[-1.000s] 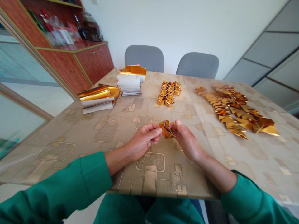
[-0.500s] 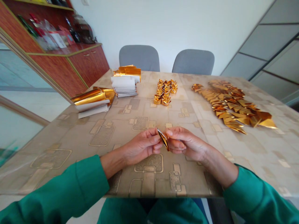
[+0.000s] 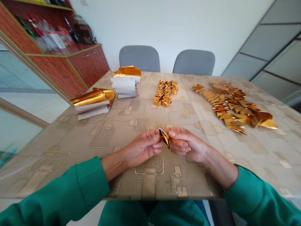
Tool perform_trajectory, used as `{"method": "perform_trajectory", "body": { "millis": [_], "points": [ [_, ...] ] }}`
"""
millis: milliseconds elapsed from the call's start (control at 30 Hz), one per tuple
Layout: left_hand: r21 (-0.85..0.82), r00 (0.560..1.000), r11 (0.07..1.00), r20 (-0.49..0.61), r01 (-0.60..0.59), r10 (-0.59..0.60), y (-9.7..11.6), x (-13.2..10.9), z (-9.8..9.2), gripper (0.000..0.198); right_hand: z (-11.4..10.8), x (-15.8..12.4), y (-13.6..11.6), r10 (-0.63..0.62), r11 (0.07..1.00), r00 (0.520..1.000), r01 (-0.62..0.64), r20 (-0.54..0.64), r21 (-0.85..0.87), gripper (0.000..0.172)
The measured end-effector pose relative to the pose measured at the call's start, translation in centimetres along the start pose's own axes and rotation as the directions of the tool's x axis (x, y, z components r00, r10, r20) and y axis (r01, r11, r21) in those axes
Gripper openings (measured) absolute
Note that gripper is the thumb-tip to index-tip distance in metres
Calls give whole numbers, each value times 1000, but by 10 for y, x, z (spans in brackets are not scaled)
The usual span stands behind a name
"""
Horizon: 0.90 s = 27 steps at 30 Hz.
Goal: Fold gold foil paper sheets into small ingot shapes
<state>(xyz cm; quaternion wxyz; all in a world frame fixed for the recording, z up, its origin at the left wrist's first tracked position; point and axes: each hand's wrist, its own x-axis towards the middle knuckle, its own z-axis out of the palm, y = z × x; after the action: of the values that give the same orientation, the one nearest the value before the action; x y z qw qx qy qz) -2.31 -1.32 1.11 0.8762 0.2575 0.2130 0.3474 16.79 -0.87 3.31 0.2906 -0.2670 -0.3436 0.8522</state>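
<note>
A small folded piece of gold foil paper point(image 3: 165, 138) is held between my two hands above the near middle of the table. My left hand point(image 3: 145, 145) pinches its left side with thumb and fingers. On the other side, my right hand point(image 3: 183, 141) grips it, the thumb on top and the fingers curled below. The piece is tilted, with a narrow opening between its folds and a pale edge at its upper tip. Beyond my hands stand several finished-looking gold paper ingots point(image 3: 166, 93) in tight rows.
At the right lies a long spread of folded gold pieces point(image 3: 231, 106). Two stacks of gold-and-white paper sheets, one nearer point(image 3: 92, 103) and one farther point(image 3: 125, 84), are at the left. Two grey chairs point(image 3: 139, 58) stand behind the patterned table point(image 3: 150, 117).
The folded gold piece has turned slightly and its opening looks wider. Both hands keep their hold in nearly the same place.
</note>
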Motion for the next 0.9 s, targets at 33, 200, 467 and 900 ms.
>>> {"method": "perform_trajectory", "body": {
  "millis": [33,200,467,900],
  "points": [
    [-35,1000,999,-2,1,-1,0,0,0,18,-1,1,0,-7,1000,1000,7,-7,9,29],
    [-183,1000,983,-13,-11,9,-1,0,3,17,-3,5,5,-40,999,999,41,-12,16,25],
    [-67,982,988,-136,-139,129,-3,3,2,15,4,5,8,-151,980,985,138,-87,-141,24],
    [-200,995,979,-90,-50,32,1,-2,9,21,-1,4,6,-74,996,996,71,-52,-49,22]
  ]
}}
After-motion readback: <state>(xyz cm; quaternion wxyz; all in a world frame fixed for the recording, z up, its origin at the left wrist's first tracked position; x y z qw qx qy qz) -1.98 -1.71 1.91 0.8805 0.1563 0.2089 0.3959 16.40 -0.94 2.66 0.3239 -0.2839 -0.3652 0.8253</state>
